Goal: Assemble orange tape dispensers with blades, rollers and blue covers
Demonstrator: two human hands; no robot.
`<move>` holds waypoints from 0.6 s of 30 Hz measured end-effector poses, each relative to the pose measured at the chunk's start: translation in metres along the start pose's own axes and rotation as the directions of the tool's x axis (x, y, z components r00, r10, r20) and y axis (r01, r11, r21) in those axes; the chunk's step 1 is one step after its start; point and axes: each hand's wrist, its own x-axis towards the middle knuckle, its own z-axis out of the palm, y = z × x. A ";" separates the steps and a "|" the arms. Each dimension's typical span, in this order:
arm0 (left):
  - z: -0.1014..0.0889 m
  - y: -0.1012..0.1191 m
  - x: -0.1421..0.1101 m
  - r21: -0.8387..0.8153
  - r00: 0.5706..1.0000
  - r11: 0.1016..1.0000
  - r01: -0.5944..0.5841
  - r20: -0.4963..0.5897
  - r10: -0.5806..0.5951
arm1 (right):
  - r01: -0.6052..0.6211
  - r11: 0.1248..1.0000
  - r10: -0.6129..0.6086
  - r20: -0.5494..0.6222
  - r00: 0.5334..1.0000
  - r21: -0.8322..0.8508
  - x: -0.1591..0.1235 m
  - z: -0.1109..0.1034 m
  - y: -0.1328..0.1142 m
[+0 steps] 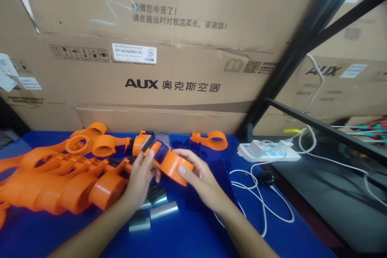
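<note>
Both hands are curled around one smooth orange plastic holder [175, 166], raised over the blue tabletop [175, 244]: the left hand [142, 175] pinches its narrow, dark-tipped end between thumb and fingers, while the right hand [202, 175] grips its broad, rounded end, thumb on the face. The dark tip [147, 144] is blurred, perhaps metal. Beneath lie short, shiny flat strips [164, 210]. To the left, orange ring-shaped pieces [77, 191] crowd together. Beyond stands a brown cardboard box [181, 62] printed AUX.
</note>
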 end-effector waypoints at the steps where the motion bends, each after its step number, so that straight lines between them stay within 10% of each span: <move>1: 0.000 -0.001 0.000 -0.007 0.999 1.000 0.021 0.029 -0.020 | -0.018 0.998 0.020 -0.045 0.999 0.059 0.002 -0.001 0.000; 8: -0.004 -0.009 -0.007 0.138 0.992 0.990 -0.004 0.128 -0.014 | -0.029 0.920 0.148 -0.279 0.949 0.390 0.009 -0.005 -0.003; 18: -0.002 -0.002 -0.044 0.483 0.990 0.864 -0.141 0.086 0.113 | -0.167 0.915 0.227 -0.126 0.966 0.368 0.007 0.002 0.004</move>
